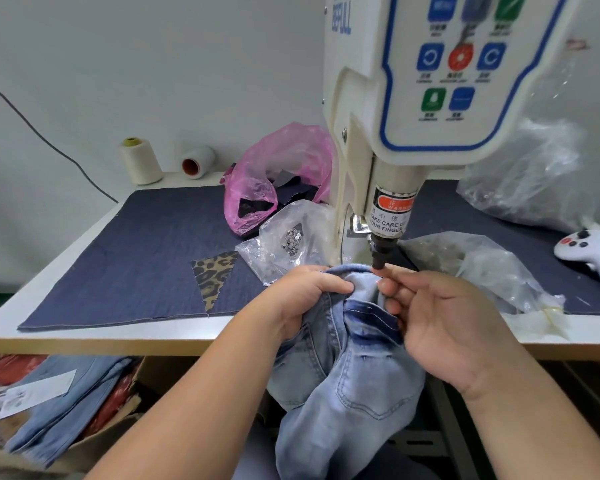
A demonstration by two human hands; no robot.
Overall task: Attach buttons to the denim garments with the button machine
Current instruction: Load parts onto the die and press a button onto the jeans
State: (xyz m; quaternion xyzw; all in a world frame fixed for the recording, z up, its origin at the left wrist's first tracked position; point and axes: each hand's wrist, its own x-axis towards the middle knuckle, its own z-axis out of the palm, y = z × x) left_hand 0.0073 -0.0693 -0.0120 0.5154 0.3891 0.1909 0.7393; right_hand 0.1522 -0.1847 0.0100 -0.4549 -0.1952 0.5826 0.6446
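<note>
Light blue denim jeans (347, 375) hang from the table's front edge, their waistband lifted under the dark punch tip (378, 259) of the white button machine (426, 74). My left hand (302, 299) grips the waistband fabric just left of the punch. My right hand (440, 323) pinches the waistband on the right side, its fingertips directly beneath the punch tip. A clear bag holding several silver buttons (291, 242) lies just left of the machine.
A dark denim mat (125, 258) with a leopard-print scrap (213, 275) covers the table. A pink bag (278, 174), two thread cones (141, 161), clear plastic bags (492, 268) and a white controller (589, 252) lie around. More jeans (63, 407) sit in a box below left.
</note>
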